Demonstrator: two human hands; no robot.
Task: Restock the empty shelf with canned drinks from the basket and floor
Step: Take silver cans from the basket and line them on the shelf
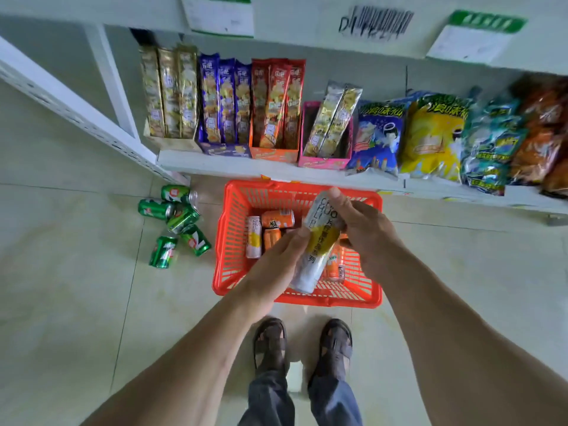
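A tall white-and-yellow drink can [319, 241] hangs above the red basket [233, 210], held by both hands. My right hand [362, 222] grips its upper end and my left hand [282, 256] holds its lower half. Inside the basket lie orange cans [277, 218], another white-and-yellow can [254, 237] and more cans partly hidden under my hands. Several green cans [178, 226] lie on the floor to the basket's left.
A white shelf [233, 167] just beyond the basket carries boxes of snack packs [221, 99] and chip bags [430, 139]. A higher shelf edge with price tags [473, 41] runs across the top. My sandalled feet [302, 342] stand right behind the basket.
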